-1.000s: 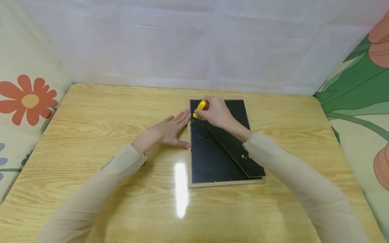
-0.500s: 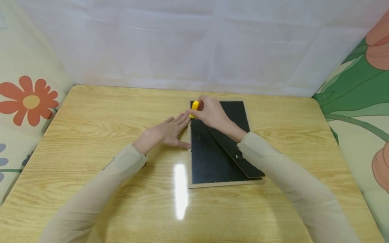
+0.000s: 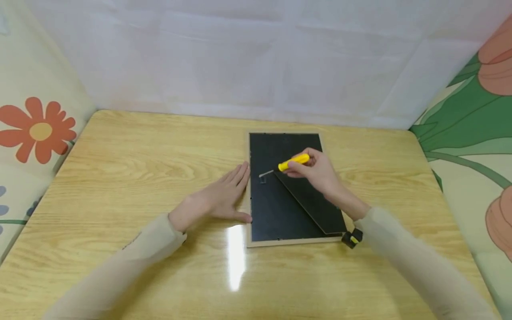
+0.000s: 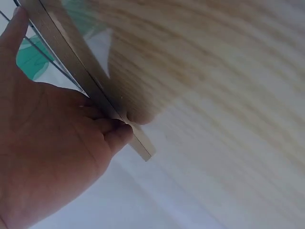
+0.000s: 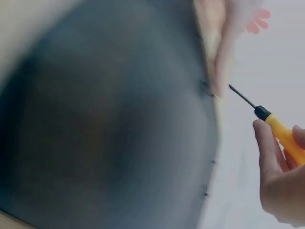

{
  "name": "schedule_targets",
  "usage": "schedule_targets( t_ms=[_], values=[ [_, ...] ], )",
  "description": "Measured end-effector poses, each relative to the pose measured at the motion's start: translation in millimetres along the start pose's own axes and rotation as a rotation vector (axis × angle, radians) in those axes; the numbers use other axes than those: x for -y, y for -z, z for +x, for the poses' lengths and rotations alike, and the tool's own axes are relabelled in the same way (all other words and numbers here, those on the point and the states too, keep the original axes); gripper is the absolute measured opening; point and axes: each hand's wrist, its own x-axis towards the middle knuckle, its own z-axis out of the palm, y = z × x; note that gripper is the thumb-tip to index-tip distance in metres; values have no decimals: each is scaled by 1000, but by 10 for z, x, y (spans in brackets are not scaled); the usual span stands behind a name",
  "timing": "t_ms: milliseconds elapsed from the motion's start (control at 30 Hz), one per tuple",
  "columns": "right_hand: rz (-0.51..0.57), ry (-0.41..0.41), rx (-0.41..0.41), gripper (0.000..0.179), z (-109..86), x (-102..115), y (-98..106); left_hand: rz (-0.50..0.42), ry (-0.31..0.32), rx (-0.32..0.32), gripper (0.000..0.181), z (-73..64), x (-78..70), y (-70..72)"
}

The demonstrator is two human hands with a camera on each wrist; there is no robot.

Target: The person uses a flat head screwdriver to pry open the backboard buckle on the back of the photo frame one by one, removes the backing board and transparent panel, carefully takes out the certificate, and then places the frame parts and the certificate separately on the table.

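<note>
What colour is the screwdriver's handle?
Bright yellow! The handle shows best in the right wrist view.

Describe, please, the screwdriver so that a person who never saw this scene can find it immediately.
On the wood-grained table, find the flat frame with black backing. Over it, the person's right hand grips the screwdriver, its thin shaft pointing toward the frame's left edge. Its bright yellow handle sets it apart from the backing and the flap, both black.
</note>
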Motion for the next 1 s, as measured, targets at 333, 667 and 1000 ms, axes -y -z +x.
schedule_targets(
  t_ms=[333,667,1000],
  values=[
    [119,-107,77,25,-163,-293,-54,-11,14,8,123,105,145,33],
    [255,-194,45,23,-171,-333,-81,-18,28,43,120,138,145,57],
    [214,-189,34,22,-160,-263,-155,-13,41,66,118,144,132,67]
  ],
)
